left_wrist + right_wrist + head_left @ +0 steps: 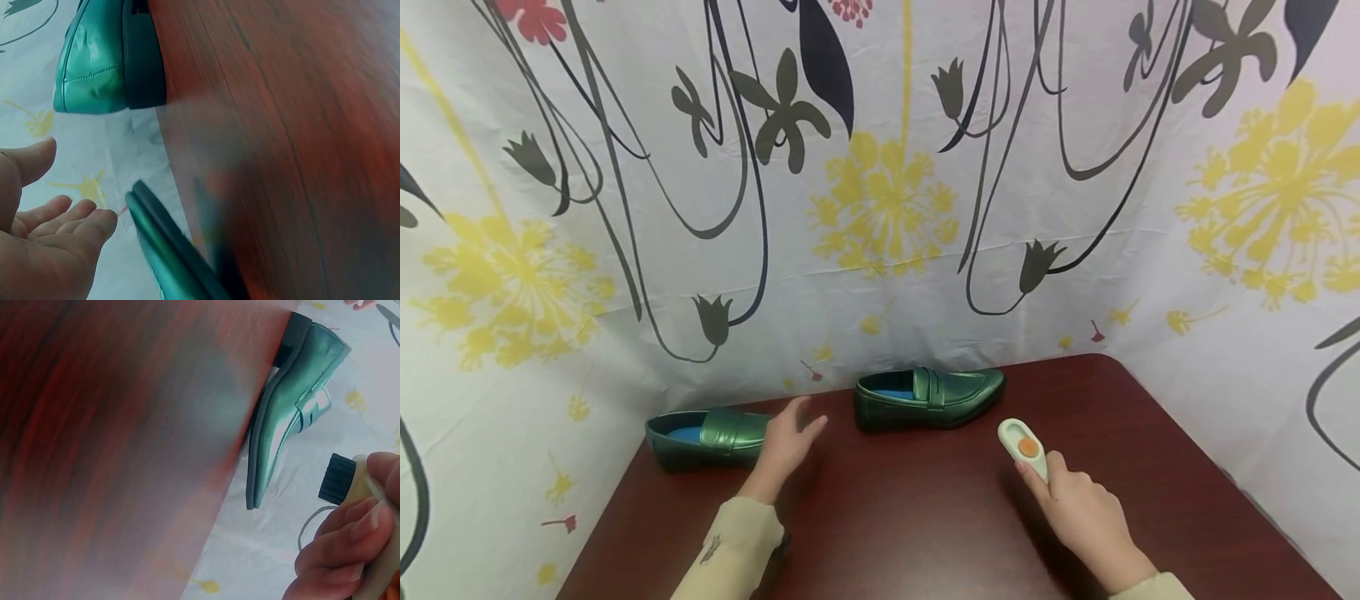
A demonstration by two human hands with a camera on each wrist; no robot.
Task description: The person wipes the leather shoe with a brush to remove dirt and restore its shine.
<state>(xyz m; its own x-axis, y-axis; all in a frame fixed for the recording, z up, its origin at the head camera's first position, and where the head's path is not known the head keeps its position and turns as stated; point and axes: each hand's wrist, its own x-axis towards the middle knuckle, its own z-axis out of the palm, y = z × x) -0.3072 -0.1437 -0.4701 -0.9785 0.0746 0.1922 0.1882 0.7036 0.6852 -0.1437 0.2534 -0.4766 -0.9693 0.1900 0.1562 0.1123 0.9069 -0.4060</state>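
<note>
Behind the worktop and down both sides, white cloth with big yellow flowers and big dark leaves. Below, smooth dark red wood, a bit shiny. On the left sleeve, one little dark mark, too small to make out.

Left grip wide apart, with the thumb well away from the loosely bent fingers. Just beside the toe of the left shoe, with a small gap from fingertips to shoe as seen from the left wrist.

Right grip clamped on a pale green brush, thumb close to a round orange button. At the brush's end, short dark bristles, apart from the right shoe. Held up over the worktop, with a soft shadow on the wood.

Both shoes shiny green, blue inside, toes to the right. Left shoe near the back left corner. Right shoe close by the back edge, with a gap between the two.

Past the right shoe's toe, the rounded back right corner, then a long right edge beside the cloth. Between the two grips, a wide stretch of red wood. To the right of the right grip, more wood up to the edge.
</note>
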